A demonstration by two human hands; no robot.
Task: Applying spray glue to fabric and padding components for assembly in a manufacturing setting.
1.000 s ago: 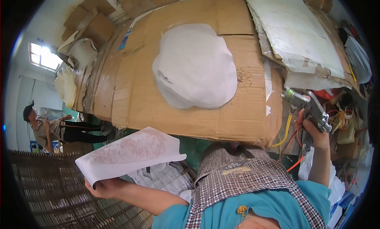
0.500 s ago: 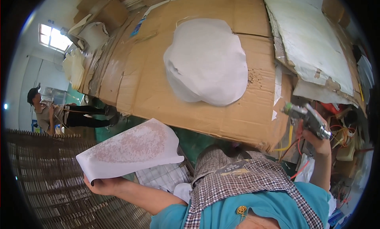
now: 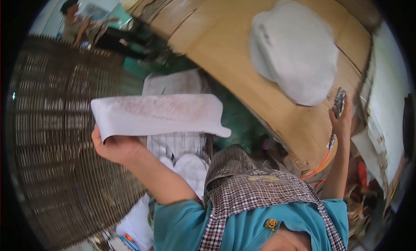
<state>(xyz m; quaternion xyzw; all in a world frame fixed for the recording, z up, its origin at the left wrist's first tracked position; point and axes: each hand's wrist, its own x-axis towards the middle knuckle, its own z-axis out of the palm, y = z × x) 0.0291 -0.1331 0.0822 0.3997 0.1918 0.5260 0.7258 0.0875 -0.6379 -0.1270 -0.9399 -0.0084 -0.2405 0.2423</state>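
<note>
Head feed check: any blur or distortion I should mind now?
Head view: the white sheets on the cardboard look smeared, the metal tool in the right hand soft; the checked apron is crisper; the slatted rack bows near the fisheye rim.

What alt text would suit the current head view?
A person's left hand holds a curled white sheet with a brownish speckled face; the right hand grips a metal tool with an orange hose. Pale stacked pieces lie on brown cardboard.

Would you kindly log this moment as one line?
left hand: holding white sheet | right hand: holding metal tool | overlapping white pieces: on cardboard
</note>
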